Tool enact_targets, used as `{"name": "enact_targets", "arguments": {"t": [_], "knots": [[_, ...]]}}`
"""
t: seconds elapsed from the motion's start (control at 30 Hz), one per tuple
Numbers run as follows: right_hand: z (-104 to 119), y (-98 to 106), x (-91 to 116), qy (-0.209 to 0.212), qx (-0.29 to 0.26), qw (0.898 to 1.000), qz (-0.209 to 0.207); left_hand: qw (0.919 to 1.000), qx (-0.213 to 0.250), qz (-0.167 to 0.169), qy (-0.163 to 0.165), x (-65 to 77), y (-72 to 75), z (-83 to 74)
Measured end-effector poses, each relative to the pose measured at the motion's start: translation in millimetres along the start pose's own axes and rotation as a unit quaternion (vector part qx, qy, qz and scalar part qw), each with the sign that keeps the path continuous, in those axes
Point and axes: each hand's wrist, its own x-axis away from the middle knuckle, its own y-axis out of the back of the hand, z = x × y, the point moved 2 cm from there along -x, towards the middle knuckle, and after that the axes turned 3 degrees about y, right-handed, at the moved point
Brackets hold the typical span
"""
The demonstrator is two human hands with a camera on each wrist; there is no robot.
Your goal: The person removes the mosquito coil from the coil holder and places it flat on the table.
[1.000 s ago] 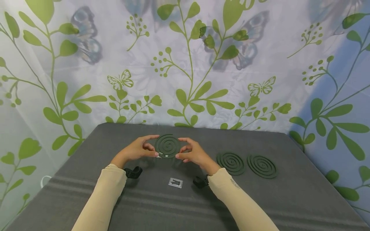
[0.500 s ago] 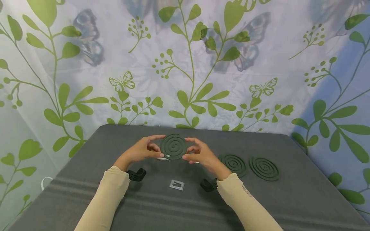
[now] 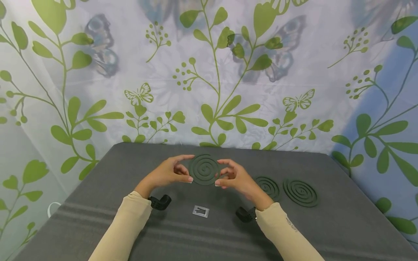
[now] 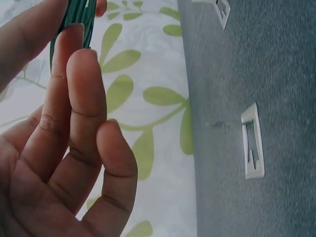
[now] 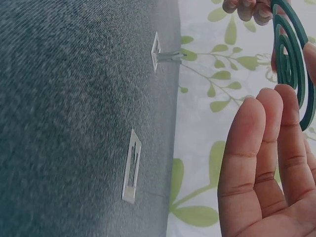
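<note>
A dark green mosquito coil (image 3: 204, 169) is held up above the grey table, its flat spiral face turned toward the head camera. My left hand (image 3: 168, 171) pinches its left rim between thumb and fingers. On the opposite rim my right hand (image 3: 236, 178) does likewise. The left wrist view shows the coil (image 4: 81, 17) nearly edge-on at the top, beyond the fingers of the left hand (image 4: 74, 143). From the right wrist, the coil (image 5: 291, 54) appears at a slant above the right hand (image 5: 266, 168). A small silver metal coil stand (image 3: 200, 211) lies below the hands.
Two more green coils, a nearer one (image 3: 267, 187) partly behind the right wrist and another (image 3: 300, 192), lie on the right of the grey table (image 3: 196, 243). Another metal stand (image 5: 156, 53) has a raised prong. A leaf-patterned curtain (image 3: 209, 72) hangs behind the table.
Both hands have moved to the right together with the coil, and the right forearm now covers more of the nearer coil on the table. Their grip looks the same.
</note>
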Motion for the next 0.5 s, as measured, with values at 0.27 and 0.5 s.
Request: {"name": "enact_targets", "arguments": {"t": [0.27, 0.5], "knots": [[-1.9, 11.8, 11.5, 0.007, -0.004, 1.000, 0.000, 0.9998, -0.008, -0.003, -0.016, -3.2, -14.6, -6.9], [-4.2, 23.0, 22.0, 0.014, -0.016, 1.000, 0.011, 0.9998, -0.006, -0.008, -0.015, -7.0, -28.8, -8.2]]}}
